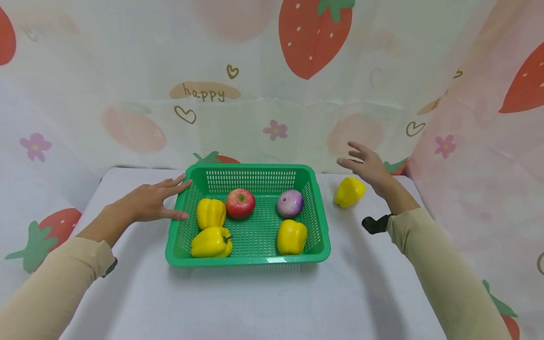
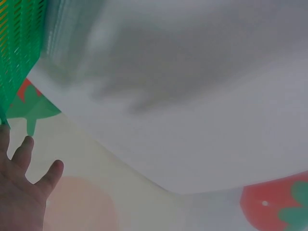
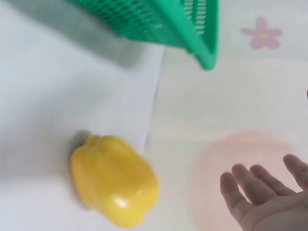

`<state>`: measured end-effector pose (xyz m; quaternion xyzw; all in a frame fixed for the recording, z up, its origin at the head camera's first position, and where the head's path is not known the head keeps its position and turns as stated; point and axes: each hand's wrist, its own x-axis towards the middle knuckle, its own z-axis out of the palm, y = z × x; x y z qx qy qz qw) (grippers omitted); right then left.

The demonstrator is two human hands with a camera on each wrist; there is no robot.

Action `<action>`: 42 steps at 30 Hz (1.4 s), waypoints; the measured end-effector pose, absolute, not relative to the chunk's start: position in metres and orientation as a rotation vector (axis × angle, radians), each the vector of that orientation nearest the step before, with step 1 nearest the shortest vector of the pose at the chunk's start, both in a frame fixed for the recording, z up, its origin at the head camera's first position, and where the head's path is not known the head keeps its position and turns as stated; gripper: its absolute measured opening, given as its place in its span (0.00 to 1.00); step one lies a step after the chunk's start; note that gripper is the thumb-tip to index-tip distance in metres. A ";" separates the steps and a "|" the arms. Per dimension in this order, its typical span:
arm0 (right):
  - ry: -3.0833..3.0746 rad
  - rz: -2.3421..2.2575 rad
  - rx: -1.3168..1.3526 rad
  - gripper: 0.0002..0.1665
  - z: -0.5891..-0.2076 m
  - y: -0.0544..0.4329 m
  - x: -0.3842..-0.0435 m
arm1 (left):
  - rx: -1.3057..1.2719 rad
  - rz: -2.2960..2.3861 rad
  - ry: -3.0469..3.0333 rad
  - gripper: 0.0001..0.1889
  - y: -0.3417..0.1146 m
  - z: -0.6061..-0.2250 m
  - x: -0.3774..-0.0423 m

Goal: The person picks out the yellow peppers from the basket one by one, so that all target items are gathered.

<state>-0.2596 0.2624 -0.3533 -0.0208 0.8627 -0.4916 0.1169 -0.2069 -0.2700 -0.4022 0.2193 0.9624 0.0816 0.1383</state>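
Note:
A green plastic basket (image 1: pixel 248 260) with slotted walls stands on the white table. My left hand (image 1: pixel 154 200) is at its left rim, fingers spread and fairly straight, fingertips right at the edge. In the left wrist view the left hand (image 2: pixel 24 178) shows beside the basket wall (image 2: pixel 21 48). My right hand (image 1: pixel 369 167) hovers with relaxed fingers and holds nothing. Just below it in the head view, a yellow bell pepper (image 1: pixel 350 192) lies on the table right of the basket. The right wrist view shows this pepper (image 3: pixel 114 180) apart from the right hand (image 3: pixel 269 197).
Inside the basket lie a red apple (image 1: pixel 240 203), a purple round vegetable (image 1: pixel 290 203) and three yellow bell peppers, one at the front right (image 1: pixel 292 237). Behind the table hangs a cloth (image 1: pixel 255 108) printed with strawberries. The table's back edge runs just behind the basket.

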 end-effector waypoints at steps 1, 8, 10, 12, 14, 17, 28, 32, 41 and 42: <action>2.510 -1.440 -0.105 0.50 -0.349 0.259 -0.259 | 0.633 0.237 2.782 0.53 -0.270 -0.403 -0.207; 2.376 -1.266 -0.390 0.47 -0.334 0.238 -0.252 | 0.625 0.252 2.778 0.53 -0.270 -0.403 -0.206; 2.295 -1.212 -0.443 0.47 -0.334 0.233 -0.252 | 0.621 0.251 2.779 0.53 -0.270 -0.402 -0.206; 2.209 -1.173 -0.473 0.47 -0.335 0.228 -0.253 | 0.620 0.250 2.779 0.53 -0.270 -0.401 -0.206; 2.125 -1.145 -0.508 0.47 -0.337 0.223 -0.254 | 0.617 0.245 2.777 0.53 -0.269 -0.401 -0.206; 2.036 -1.127 -0.533 0.48 -0.340 0.217 -0.254 | 0.619 0.251 2.776 0.53 -0.269 -0.401 -0.206; 1.934 -1.023 -0.526 0.47 -0.349 0.192 -0.251 | 0.617 0.250 2.780 0.54 -0.270 -0.402 -0.206; 1.919 -0.983 -0.506 0.47 -0.356 0.183 -0.251 | 0.618 0.251 2.781 0.54 -0.270 -0.401 -0.205; 1.844 -0.947 -0.414 0.47 -0.371 0.165 -0.249 | 0.611 0.271 2.782 0.53 -0.269 -0.400 -0.204; 1.848 -0.923 -0.415 0.45 -0.372 0.162 -0.249 | 0.611 0.272 2.782 0.53 -0.269 -0.400 -0.204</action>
